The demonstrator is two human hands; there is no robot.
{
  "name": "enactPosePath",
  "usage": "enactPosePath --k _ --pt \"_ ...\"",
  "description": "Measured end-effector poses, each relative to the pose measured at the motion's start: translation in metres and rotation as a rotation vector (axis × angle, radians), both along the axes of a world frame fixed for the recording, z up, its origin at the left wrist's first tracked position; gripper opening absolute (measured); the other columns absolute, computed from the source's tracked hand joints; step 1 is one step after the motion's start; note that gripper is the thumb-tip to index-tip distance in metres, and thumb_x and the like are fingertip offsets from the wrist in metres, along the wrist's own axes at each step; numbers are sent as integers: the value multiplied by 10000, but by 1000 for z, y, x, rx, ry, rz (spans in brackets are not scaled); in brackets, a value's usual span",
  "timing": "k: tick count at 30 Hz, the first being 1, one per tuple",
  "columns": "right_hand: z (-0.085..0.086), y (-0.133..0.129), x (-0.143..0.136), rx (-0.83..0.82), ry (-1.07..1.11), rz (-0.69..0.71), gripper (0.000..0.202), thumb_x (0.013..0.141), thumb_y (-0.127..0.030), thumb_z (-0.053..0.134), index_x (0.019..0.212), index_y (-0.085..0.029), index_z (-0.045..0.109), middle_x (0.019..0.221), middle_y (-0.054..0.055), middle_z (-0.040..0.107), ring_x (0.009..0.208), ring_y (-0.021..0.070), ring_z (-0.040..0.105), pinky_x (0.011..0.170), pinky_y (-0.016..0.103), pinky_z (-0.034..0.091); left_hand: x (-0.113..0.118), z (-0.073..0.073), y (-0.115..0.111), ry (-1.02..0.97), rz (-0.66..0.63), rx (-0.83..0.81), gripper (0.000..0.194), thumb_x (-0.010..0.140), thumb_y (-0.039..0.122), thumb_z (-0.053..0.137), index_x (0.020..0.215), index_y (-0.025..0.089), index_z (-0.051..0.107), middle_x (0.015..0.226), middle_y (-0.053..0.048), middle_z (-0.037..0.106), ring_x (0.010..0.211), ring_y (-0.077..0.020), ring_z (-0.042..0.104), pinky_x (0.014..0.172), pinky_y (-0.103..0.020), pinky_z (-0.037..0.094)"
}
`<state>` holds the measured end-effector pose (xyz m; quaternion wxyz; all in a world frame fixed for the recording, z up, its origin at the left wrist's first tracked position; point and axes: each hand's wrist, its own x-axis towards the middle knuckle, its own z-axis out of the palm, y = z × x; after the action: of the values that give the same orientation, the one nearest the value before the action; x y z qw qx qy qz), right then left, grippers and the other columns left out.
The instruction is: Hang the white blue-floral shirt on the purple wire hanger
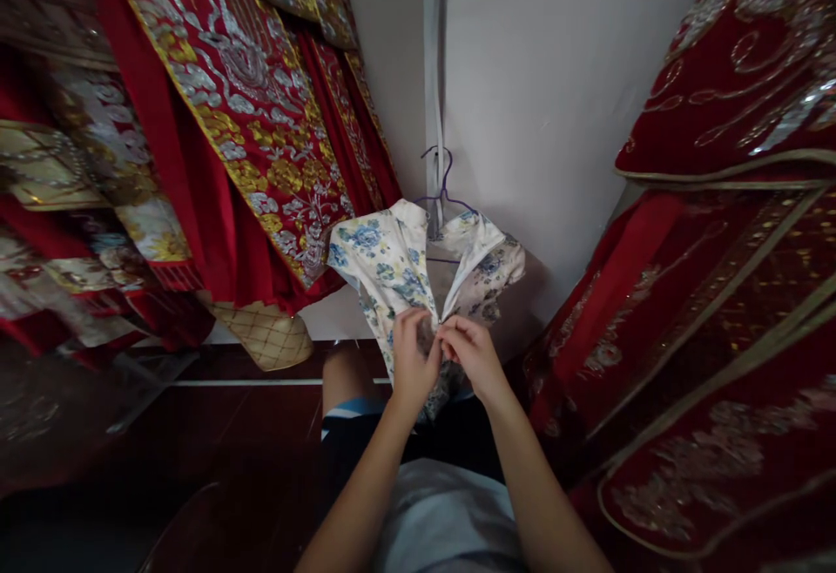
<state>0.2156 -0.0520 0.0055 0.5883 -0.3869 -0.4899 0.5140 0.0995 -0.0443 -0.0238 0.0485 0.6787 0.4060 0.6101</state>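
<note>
A small floral dress (392, 264), cream with blue and grey blossoms, was seen at the centre of the frame, hung on a purple wire hanger (444, 183) against a pale wall (555, 103). The hanger's hook was caught beside a white vertical strip (434, 77) running down from the top centre. The dress's collar was spread open in a V, and its two front edges were drawn together just below centre.

There the fabric was pinched by both hands. The left hand (413, 362) was closed on the left edge of the opening, fingers curled in and knuckles turned to the camera. The right hand (471, 355) was closed on the opposite edge, thumb and forefinger pressed tight on the cloth. The two hands were touching at the fingertips, right at the seam. What exactly was gripped between them, a fastener or only cloth, could not be told, as it was hidden by the fingers.

Both bare forearms were stretched up from the bottom centre of the frame, above a grey shirt (450, 512).

Red embroidered garments (248, 94), heavy with gold and silver thread, were hung across the upper left. More red embroidered garments (718, 294) were draped down the right side. A gold quilted piece (265, 333) was seen low at the left, just above a dark reddish floor (215, 434).
</note>
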Motion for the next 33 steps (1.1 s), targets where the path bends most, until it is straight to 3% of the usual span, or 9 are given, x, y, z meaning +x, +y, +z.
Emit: enactPosePath --k 3,5,10,14,18,21,25,29,33 --pt "3 4 4 51 -10 -23 227 733 -323 650 583 -187 547 449 -54 483 435 73 396 451 213 281 12 9 12 -23 -80 -84 44 892 211 540 903 182 572 827 -29 594 788 -165 581 729 -271 455" --pt "13 14 10 41 44 -52 204 710 -313 659 584 -178 572 441 -51 488 412 63 378 424 205 256 17 10 16 -40 -114 -108 112 903 232 536 807 182 563 750 -12 580 728 -152 569 701 -257 437" --pt "74 72 27 -14 265 -79 138 633 -256 653 569 -156 582 416 -75 421 349 25 258 356 188 119 19 -3 17 -12 -167 -180 159 892 228 550 743 177 574 714 -13 574 694 -147 559 680 -249 420" --pt "124 112 23 10 243 -138 138 669 -179 620 552 -151 552 433 -73 428 352 13 252 349 173 107 16 -24 27 -5 -146 -247 184 884 250 566 716 174 560 676 -6 565 654 -144 546 642 -246 401" --pt "133 114 11 36 115 -127 144 732 -160 576 589 -152 559 420 -64 456 343 27 281 348 174 135 6 -24 46 41 -165 -287 182 897 292 567 765 167 588 701 -22 610 659 -153 577 652 -254 431" --pt "123 105 8 84 59 -125 123 748 -180 573 626 -160 575 420 -68 467 353 38 308 361 172 181 -2 10 63 67 -176 -180 185 925 297 542 1012 165 638 883 -71 685 767 -173 628 738 -286 479" --pt "116 100 11 167 -13 -130 137 752 -183 564 615 -174 567 428 -62 464 376 54 354 386 185 225 -7 83 91 78 -207 52 350 982 274 442 1311 195 532 975 -73 685 824 -167 630 809 -314 494" --pt "112 109 13 230 -98 -177 146 768 -242 561 633 -187 563 432 -61 449 400 85 382 424 212 264 -4 135 112 305 -116 177 181 948 219 493 1006 164 656 912 -82 673 856 -198 614 798 -321 477" --pt "86 124 12 302 -300 -360 164 721 -248 573 572 -193 535 476 -38 483 475 117 434 512 251 319 -9 153 109 309 -72 206 118 929 200 519 873 173 619 829 -59 653 809 -191 601 757 -304 465"
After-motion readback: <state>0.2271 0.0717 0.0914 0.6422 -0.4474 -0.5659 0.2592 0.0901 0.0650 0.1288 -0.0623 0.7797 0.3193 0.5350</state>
